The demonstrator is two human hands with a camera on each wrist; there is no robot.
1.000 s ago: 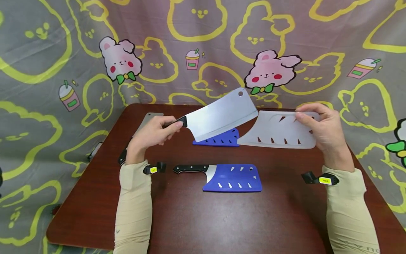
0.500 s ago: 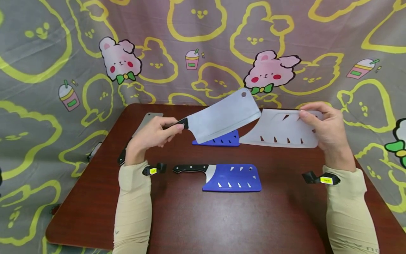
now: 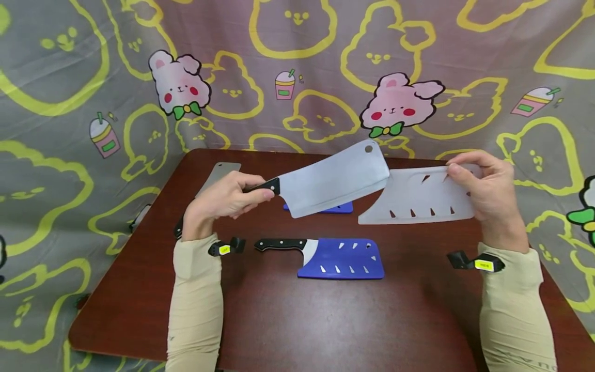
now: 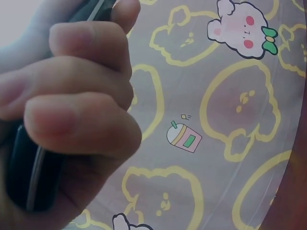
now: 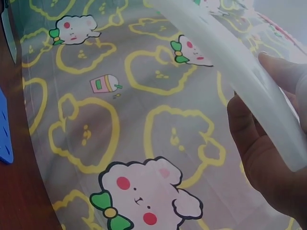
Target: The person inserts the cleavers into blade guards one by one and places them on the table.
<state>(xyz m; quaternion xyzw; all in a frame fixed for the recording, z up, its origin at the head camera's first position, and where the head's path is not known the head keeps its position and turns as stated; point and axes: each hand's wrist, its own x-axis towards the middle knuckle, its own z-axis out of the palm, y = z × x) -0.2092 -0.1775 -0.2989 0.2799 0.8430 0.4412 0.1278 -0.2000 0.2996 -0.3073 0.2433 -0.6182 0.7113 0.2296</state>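
Note:
In the head view my left hand (image 3: 228,197) grips the black handle of a bare cleaver (image 3: 334,178), its blade raised above the table and angled up to the right. My right hand (image 3: 492,191) pinches the far end of a white slotted blade cover (image 3: 418,199). The cover's wide end meets or overlaps the blade's tip corner; whether they touch I cannot tell. Curled fingers of the left hand (image 4: 81,91) wrap the black handle (image 4: 36,167) in the left wrist view. In the right wrist view the white cover (image 5: 249,81) lies between thumb and fingers of the right hand (image 5: 273,139).
On the brown table (image 3: 279,320) lies a black-handled cleaver in a blue cover (image 3: 344,261). Another blue cover (image 3: 341,208) is behind it, partly hidden by the raised blade. A bare cleaver (image 3: 218,173) lies at the back left, partly behind the left hand. A patterned curtain (image 3: 325,62) surrounds the table's back.
The raised cleaver and the white cover have shifted slightly right and down, hiding more of the rear blue cover. Both hands keep their hold, and the right hand has moved a little right.

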